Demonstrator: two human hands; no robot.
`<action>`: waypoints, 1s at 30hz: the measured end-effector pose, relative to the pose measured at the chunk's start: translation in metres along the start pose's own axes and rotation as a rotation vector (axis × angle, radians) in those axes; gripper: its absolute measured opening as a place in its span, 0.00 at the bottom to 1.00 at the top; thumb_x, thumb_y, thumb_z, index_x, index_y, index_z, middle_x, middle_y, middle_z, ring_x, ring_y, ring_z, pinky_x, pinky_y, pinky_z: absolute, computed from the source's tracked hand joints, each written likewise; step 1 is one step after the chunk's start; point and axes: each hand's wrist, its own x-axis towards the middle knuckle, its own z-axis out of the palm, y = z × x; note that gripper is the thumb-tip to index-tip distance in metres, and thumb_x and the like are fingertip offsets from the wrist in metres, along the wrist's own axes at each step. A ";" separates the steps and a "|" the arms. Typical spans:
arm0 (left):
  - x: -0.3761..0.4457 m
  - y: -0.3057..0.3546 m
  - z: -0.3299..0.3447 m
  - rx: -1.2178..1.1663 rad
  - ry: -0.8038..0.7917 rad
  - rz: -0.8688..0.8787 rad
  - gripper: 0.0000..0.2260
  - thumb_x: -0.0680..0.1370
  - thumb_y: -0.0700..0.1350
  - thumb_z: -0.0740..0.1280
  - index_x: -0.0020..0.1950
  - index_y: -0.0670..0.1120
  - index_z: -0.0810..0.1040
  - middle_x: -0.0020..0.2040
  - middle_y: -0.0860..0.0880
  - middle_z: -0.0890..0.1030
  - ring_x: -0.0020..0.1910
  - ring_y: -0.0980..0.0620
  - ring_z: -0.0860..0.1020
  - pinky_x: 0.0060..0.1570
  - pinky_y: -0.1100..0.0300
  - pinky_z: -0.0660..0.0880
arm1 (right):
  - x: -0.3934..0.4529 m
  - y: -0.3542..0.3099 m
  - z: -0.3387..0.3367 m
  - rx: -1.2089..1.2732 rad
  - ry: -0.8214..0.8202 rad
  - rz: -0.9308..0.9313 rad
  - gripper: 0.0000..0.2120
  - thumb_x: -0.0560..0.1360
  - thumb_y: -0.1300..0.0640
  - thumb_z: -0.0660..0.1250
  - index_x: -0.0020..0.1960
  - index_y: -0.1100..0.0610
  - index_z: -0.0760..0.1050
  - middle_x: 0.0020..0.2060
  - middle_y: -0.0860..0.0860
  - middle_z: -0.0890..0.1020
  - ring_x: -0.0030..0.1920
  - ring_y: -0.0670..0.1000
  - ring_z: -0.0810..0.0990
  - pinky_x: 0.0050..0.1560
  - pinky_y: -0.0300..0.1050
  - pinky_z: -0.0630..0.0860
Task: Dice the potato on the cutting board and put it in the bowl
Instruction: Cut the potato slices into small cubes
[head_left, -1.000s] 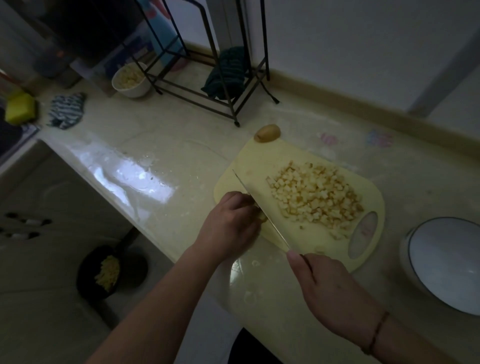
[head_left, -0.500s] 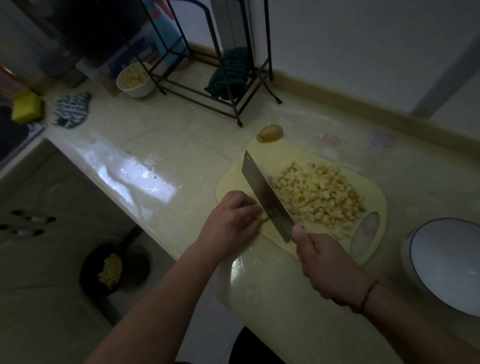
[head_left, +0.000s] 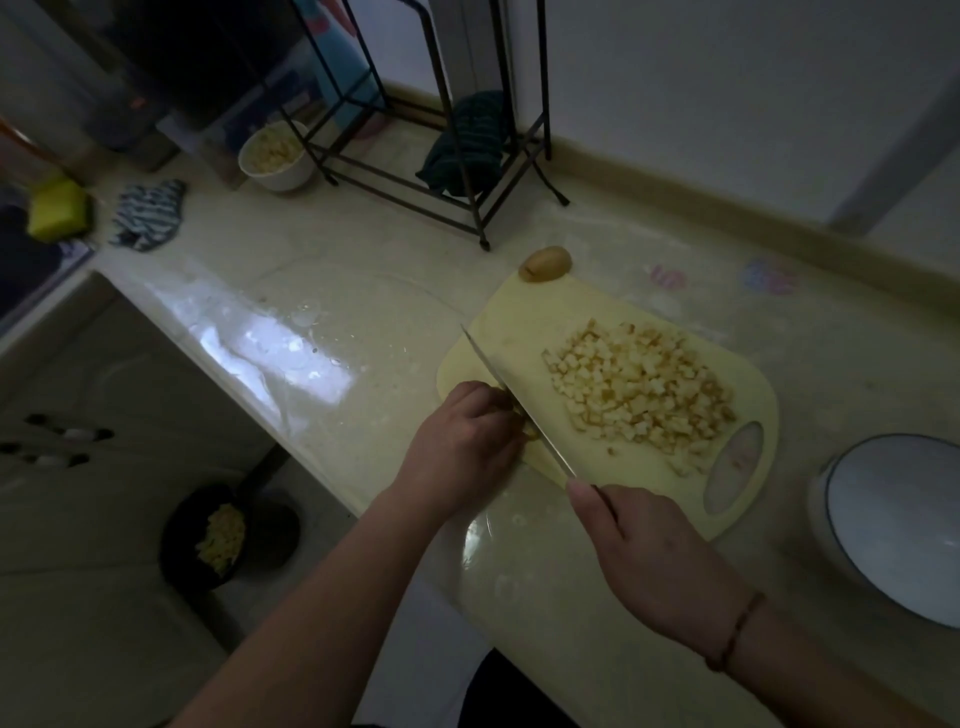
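A pale yellow cutting board (head_left: 524, 317) lies on the counter with a heap of diced potato (head_left: 644, 389) on its right half. My left hand (head_left: 462, 447) presses down on a small potato piece at the board's near left edge, mostly hidden under the fingers. My right hand (head_left: 654, 561) grips the handle of a cleaver (head_left: 514, 395), whose blade stands edge-down right beside my left fingers. A whole potato (head_left: 544, 263) rests at the board's far corner. A white bowl with a dark rim (head_left: 893, 525) sits to the right of the board.
A black wire rack (head_left: 441, 171) with a dark cloth stands at the back. A small bowl of diced potato (head_left: 274, 156), a striped cloth (head_left: 148, 213) and a yellow sponge (head_left: 57, 208) are far left. A black pan (head_left: 228, 535) with food lies on the floor.
Half a second ago the cleaver's flat side faced up, raised over the board; now the blade is turned edge-down against the piece under my left hand. The view has shifted slightly.
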 end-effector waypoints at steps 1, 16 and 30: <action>0.000 0.000 0.000 -0.003 0.000 -0.002 0.11 0.76 0.47 0.67 0.47 0.41 0.86 0.48 0.43 0.82 0.50 0.43 0.78 0.44 0.53 0.78 | -0.003 0.001 0.001 -0.010 0.002 0.003 0.25 0.78 0.40 0.52 0.28 0.53 0.64 0.22 0.47 0.68 0.27 0.43 0.70 0.33 0.40 0.63; -0.005 -0.002 0.006 -0.002 0.037 -0.018 0.06 0.77 0.44 0.71 0.47 0.43 0.87 0.43 0.46 0.81 0.44 0.43 0.78 0.41 0.51 0.77 | 0.017 -0.001 0.003 0.000 -0.069 0.037 0.26 0.80 0.42 0.51 0.28 0.55 0.64 0.24 0.48 0.70 0.26 0.43 0.69 0.33 0.42 0.60; -0.007 -0.008 0.005 0.070 0.051 0.041 0.04 0.74 0.41 0.73 0.46 0.42 0.86 0.46 0.46 0.83 0.49 0.46 0.77 0.41 0.55 0.77 | 0.007 -0.001 -0.001 0.022 -0.016 0.021 0.26 0.81 0.44 0.54 0.27 0.55 0.63 0.21 0.49 0.69 0.26 0.43 0.71 0.32 0.35 0.66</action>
